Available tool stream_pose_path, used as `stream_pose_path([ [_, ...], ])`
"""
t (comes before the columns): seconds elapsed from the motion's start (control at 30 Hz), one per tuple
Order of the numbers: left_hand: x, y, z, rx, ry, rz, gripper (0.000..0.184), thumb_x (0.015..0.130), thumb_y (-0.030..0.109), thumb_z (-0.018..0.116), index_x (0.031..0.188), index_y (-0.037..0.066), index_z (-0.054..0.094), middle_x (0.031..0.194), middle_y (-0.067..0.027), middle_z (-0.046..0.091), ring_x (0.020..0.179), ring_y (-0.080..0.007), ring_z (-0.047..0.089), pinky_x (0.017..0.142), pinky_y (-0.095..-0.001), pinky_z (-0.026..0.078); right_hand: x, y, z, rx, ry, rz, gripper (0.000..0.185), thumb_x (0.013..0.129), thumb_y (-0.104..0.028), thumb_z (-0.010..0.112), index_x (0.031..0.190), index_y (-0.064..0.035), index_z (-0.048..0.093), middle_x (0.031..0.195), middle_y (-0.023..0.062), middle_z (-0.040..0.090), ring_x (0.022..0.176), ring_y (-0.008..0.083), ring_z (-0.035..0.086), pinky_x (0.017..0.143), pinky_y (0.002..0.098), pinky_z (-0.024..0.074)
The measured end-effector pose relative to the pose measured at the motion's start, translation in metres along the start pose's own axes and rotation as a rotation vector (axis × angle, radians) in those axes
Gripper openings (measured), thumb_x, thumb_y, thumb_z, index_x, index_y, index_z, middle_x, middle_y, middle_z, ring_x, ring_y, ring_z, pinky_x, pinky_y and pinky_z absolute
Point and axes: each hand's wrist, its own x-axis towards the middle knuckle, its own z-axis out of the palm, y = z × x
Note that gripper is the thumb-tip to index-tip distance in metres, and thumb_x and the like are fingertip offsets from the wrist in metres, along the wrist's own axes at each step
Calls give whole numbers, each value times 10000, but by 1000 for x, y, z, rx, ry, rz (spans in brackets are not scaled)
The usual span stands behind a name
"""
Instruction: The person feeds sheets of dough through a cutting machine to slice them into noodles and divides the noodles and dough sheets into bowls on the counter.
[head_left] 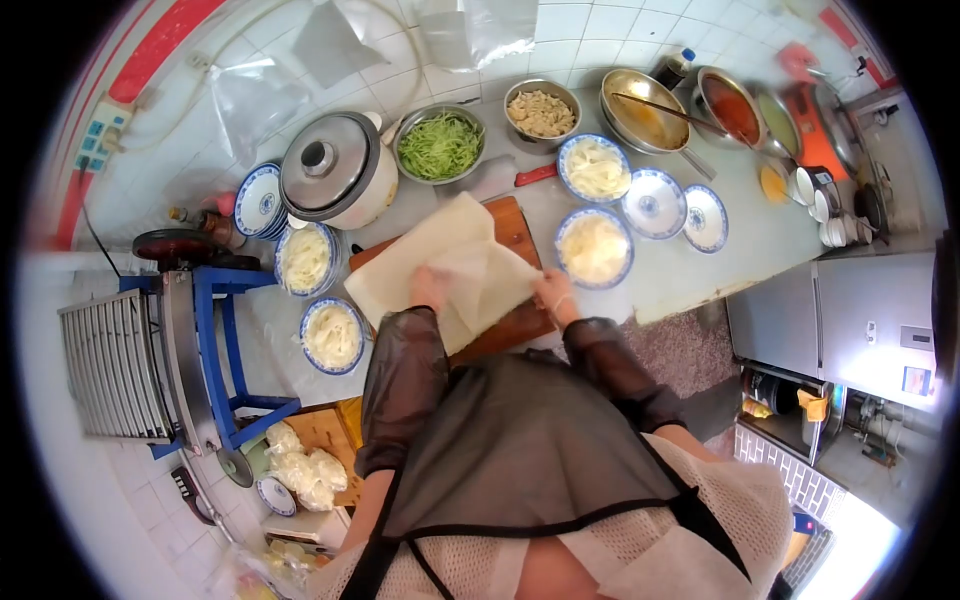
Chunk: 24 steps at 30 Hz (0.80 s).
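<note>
A large pale sheet [440, 260], perhaps dough or cloth, lies partly folded over a brown wooden board [515, 232]. On its left part rests my left hand [428, 288], its fingers partly hidden against the sheet. My right hand [554, 292] is closed on the sheet's right corner, at the board's right edge. Right of the board is a blue-rimmed bowl [595, 248] of pale food. A red-handled knife [535, 176] lies behind the board. Two bowls of pale strips, one upper [304, 258] and one lower [333, 336], stand at the left.
Behind the board stand a lidded pot [330, 165], a bowl of green shreds [440, 145], a bowl of pale pieces [541, 112] and a metal pan [645, 108]. More blue-rimmed bowls [654, 204] are at the right. A blue stool frame [225, 350] stands left.
</note>
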Motion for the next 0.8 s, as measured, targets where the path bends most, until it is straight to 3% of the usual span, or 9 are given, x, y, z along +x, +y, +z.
stream_pose_path([
  [0.03, 25, -45, 12, 22, -42, -56, 265, 809, 275, 529, 801, 25, 616, 810, -168, 631, 809, -305, 605, 732, -414, 454, -1, -1, 1, -2, -2, -1, 158, 688, -141, 609, 794, -25, 624, 774, 166, 624, 789, 324, 599, 697, 396, 475],
  [0.1, 42, -51, 16, 44, -78, -118, 285, 813, 298, 534, 797, 24, 609, 815, -160, 630, 816, -302, 603, 736, -413, 453, -6, -3, 9, -504, 193, -557, 193, 681, -156, 635, 807, -12, 616, 802, 185, 615, 853, 336, 585, 750, 421, 462],
  [0.17, 30, 14, 16, -517, -91, -398, 362, 831, 361, 514, 973, 42, 611, 911, -132, 617, 825, -248, 581, 715, -362, 451, -27, -30, 25, -572, 308, -750, 222, 673, -186, 654, 806, -14, 613, 822, 190, 616, 878, 342, 579, 767, 421, 459],
  [0.23, 24, 50, 27, -162, -113, -167, 387, 818, 391, 529, 979, 51, 619, 916, -142, 621, 838, -260, 583, 721, -375, 449, -26, -49, 45, -636, 432, -946, 253, 665, -216, 674, 806, -15, 611, 842, 195, 616, 904, 349, 572, 784, 421, 455],
  [0.27, 25, 56, 31, 194, -134, 68, 412, 806, 420, 543, 986, 59, 626, 921, -152, 624, 851, -272, 585, 727, -387, 447, -13, -56, 54, -764, 349, -793, 249, 674, -226, 664, 818, -29, 616, 872, 194, 617, 921, 344, 570, 788, 418, 457],
  [0.37, 37, 59, 11, 387, -289, 146, 405, 785, 434, 569, 946, 70, 645, 943, -165, 618, 881, -310, 577, 754, -406, 444, 17, -56, 57, -957, 219, -644, 239, 707, -249, 635, 841, -52, 625, 916, 180, 622, 936, 333, 573, 791, 417, 461],
  [0.57, 42, 8, -117, 410, 156, -44, 312, 776, 368, 623, 840, 65, 665, 859, -154, 642, 811, -330, 596, 727, -418, 452, 43, -45, 58, -1014, 212, -628, 219, 779, -251, 558, 890, -72, 619, 945, 158, 620, 915, 326, 582, 791, 417, 462],
  [0.77, 5, -63, -146, -63, 401, -277, 309, 844, 341, 556, 815, 47, 647, 816, -128, 645, 758, -279, 595, 708, -376, 451, 22, -72, 61, -1093, 171, -531, 285, 778, -291, 571, 981, -93, 595, 1012, 150, 597, 981, 311, 554, 830, 408, 446],
  [0.8, 8, -99, -116, -464, 431, -229, 323, 864, 372, 522, 930, 68, 611, 889, -97, 625, 790, -240, 584, 694, -327, 451, 16, -75, 64, -1111, 210, -599, 324, 775, -303, 576, 1028, -101, 582, 1053, 144, 586, 1009, 314, 541, 838, 405, 445],
])
